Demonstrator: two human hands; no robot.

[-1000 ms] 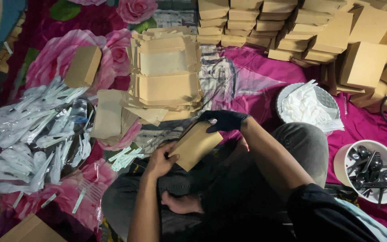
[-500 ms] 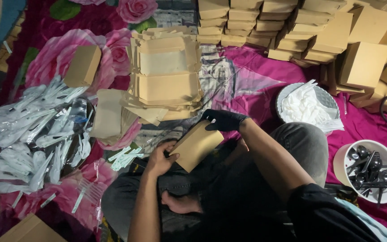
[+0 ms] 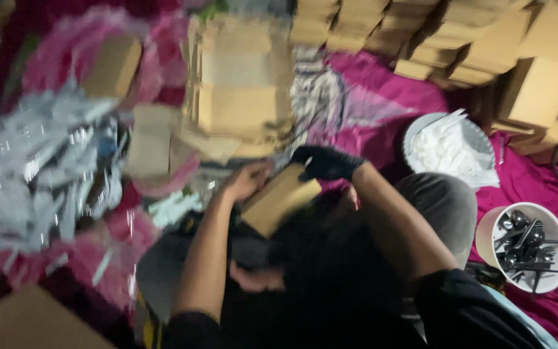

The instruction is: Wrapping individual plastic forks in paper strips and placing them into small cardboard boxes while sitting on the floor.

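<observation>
Spread across the floor, a magenta floral cloth (image 3: 382,123). Directly on it: a blurred heap of clear plastic-wrapped packets (image 3: 40,174) at left, flattened brown cardboard sleeves (image 3: 237,97) at centre, stacked brown boxes (image 3: 473,45) along the top right, a white plate of napkins (image 3: 450,148), a white cup of black cutlery (image 3: 524,245).

- My left hand (image 3: 247,181) is bare, fingers curled, forearm reaching forward.
- My right hand (image 3: 325,163), in a black glove, is bent at the wrist, close beside it.

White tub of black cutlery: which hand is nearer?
Right. The gloved right hand on the brown box lies up-left of the white tub; the bare left hand is farther left.
</observation>
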